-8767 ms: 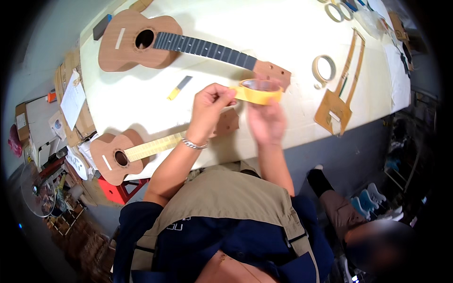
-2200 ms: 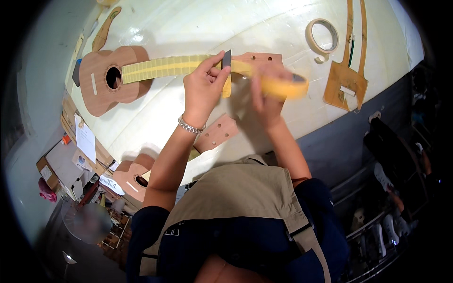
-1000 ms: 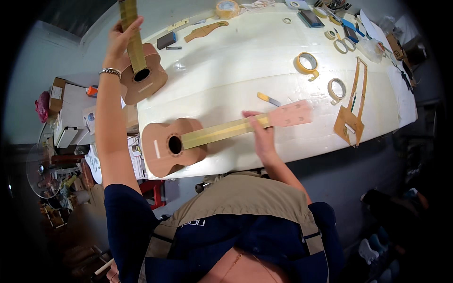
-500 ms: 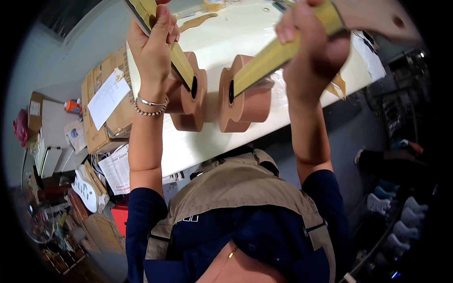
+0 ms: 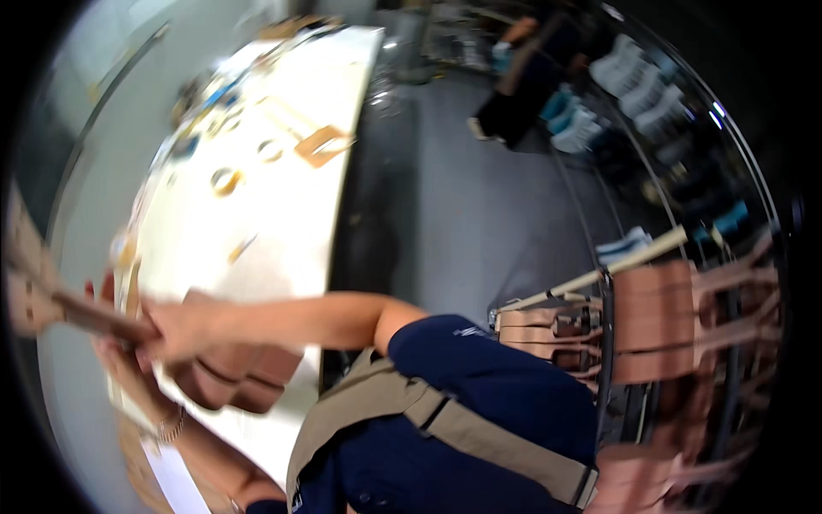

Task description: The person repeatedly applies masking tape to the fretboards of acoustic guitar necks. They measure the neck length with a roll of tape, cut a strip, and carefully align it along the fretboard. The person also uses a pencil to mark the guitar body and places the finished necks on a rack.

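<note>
Two unfinished pinkish-brown guitars stand close together at the near left of the white table [image 5: 295, 236]. Their bodies [image 5: 244, 368] are partly covered by my right forearm, and the necks run toward the left rim, ending in a blurred headstock [image 5: 32, 295]. Closed around a neck is my right hand [image 5: 171, 330], its arm stretched across to the left. My left hand [image 5: 124, 360], with bracelets at the wrist, is wrapped about the necks from the other side; its fingers are partly hidden and smeared. Which neck each hand holds cannot be told.
A brown flat piece [image 5: 324, 146], a tape roll [image 5: 226, 181] and small tools lie farther along the table. On the right, a rack [image 5: 606, 343] holds several pinkish guitar bodies [image 5: 655, 321]. Light-coloured bodies [image 5: 621, 68] stand behind, near another person [image 5: 522, 81].
My view has swung right, bringing the rack into sight. The two guitars, earlier apart with one neck in each hand, are now together, and my right hand has come over to the left.
</note>
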The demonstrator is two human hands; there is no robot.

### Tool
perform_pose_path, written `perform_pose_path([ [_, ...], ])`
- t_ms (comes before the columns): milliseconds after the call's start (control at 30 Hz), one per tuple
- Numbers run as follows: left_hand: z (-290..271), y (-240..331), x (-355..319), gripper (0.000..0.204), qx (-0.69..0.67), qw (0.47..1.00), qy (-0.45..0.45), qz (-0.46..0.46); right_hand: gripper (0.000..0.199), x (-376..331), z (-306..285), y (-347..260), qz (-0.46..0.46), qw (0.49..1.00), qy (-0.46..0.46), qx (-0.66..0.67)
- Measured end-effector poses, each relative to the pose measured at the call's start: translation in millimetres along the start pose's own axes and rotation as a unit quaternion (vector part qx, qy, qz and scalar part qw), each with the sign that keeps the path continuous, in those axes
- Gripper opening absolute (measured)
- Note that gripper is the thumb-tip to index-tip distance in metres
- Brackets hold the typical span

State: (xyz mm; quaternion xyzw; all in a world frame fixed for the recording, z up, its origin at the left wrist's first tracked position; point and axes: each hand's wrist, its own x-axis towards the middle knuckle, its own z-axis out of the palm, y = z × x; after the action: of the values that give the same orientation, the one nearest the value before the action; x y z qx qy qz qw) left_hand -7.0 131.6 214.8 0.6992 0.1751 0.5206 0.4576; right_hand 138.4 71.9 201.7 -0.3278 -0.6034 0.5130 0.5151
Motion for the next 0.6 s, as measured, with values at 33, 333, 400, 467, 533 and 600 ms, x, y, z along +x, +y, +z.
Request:
perform_pose_path([
  [33,2,0,-2,0.088,0.012,1.000,0.010,-0.014,0.064,-20,-5,-30,0.068,0.944,-0.052,-0.319],
  [333,84,15,-1,0.051,-0.104,0.983,-0.153,-0.017,0.079,-66,-12,17,-0.254,0.879,0.259,-0.311],
  [400,125,31,-10,0.055,-0.170,0.950,-0.247,-0.087,0.077,-114,-23,9,-0.217,0.836,0.305,-0.401],
  [467,170,28,-14,0.060,-0.150,0.936,-0.313,0.056,0.078,-166,-29,-14,-0.188,0.826,0.376,-0.375],
  [533,215,47,-24,0.070,-0.236,0.905,-0.350,0.048,0.076,-224,-27,-35,-0.055,0.811,0.501,-0.296],
  [600,230,51,-34,0.069,-0.259,0.883,-0.387,0.049,0.066,-293,-12,-65,0.010,0.756,0.581,-0.302],
])
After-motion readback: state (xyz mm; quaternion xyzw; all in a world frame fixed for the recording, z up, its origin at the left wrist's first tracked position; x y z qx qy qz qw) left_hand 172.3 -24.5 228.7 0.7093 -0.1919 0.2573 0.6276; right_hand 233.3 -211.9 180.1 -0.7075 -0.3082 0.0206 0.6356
